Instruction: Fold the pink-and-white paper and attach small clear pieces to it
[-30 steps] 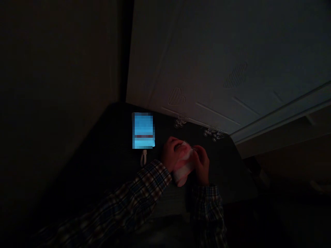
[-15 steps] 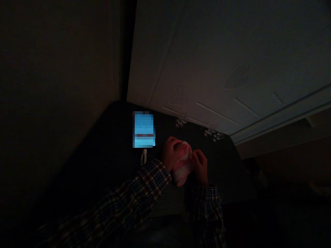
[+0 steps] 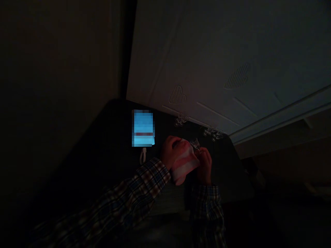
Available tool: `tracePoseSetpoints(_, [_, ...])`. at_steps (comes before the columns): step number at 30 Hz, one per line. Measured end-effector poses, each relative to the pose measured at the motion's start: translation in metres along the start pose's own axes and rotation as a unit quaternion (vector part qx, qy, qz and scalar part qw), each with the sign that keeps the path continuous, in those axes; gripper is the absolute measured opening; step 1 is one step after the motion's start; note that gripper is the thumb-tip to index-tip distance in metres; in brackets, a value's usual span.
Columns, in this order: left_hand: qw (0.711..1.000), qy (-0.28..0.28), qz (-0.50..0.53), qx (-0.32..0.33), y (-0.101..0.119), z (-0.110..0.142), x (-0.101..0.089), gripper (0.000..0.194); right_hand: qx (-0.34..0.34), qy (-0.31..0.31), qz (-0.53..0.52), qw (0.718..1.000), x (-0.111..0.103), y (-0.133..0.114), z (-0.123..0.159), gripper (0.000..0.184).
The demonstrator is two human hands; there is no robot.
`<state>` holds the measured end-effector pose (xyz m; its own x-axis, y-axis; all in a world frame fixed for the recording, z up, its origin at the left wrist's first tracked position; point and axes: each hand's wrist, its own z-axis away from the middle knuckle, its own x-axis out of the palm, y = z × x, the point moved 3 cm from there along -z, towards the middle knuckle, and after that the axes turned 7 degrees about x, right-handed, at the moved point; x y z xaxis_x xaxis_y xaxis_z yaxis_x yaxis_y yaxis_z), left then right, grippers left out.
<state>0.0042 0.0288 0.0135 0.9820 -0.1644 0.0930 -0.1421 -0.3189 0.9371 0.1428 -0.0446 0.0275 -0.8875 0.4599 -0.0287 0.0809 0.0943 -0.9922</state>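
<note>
Striped cloth (image 3: 185, 167), left hand (image 3: 170, 151) gripping, screen (image 3: 143, 128) pixelated

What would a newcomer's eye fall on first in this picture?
First comes the glowing blue, pixelated rectangle left of centre, on the dark tabletop. Next is the pinkish, cloth-like item in the left hand, with a small clear object at the right hand. Beyond, a ribbed heart marks the pale panel.

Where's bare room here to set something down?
The dark tabletop seems bare right of the right hand and left of the glowing blue rectangle; shadows hide detail. Crowded: the left hand with its pink-white cloth, and clear shiny clusters along the pale panel.
</note>
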Motion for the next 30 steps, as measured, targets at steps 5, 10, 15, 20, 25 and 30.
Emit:
tracePoseSetpoints(5, [0.996, -0.034, 0.082, -0.021, 0.006, 0.001, 0.003, 0.021, 0.017, -0.063, 0.017, 0.998, 0.009, -0.003, 0.001, 0.012])
tracePoseSetpoints(10, [0.985, -0.064, 0.147, -0.056, 0.004, 0.004, 0.009, 0.025, 0.028, -0.071, 0.024, 0.997, 0.012, -0.005, 0.003, 0.012])
tracePoseSetpoints(15, [0.992, -0.083, 0.087, -0.036, 0.000, 0.003, 0.009, 0.024, 0.045, -0.096, 0.045, 0.993, 0.016, -0.003, 0.004, 0.012])
tracePoseSetpoints(20, [0.992, -0.119, 0.013, 0.028, 0.003, 0.001, 0.010, 0.020, 0.040, -0.089, 0.085, 0.992, 0.017, -0.005, 0.004, 0.015])
tracePoseSetpoints(25, [0.990, -0.129, -0.030, 0.050, 0.003, 0.004, 0.012, 0.022, 0.018, -0.057, 0.150, 0.987, 0.014, -0.003, 0.003, 0.017])
tracePoseSetpoints(30, [0.983, -0.161, -0.048, 0.071, 0.002, 0.007, 0.013, 0.021, 0.000, -0.013, 0.183, 0.983, 0.008, 0.004, 0.001, 0.016])
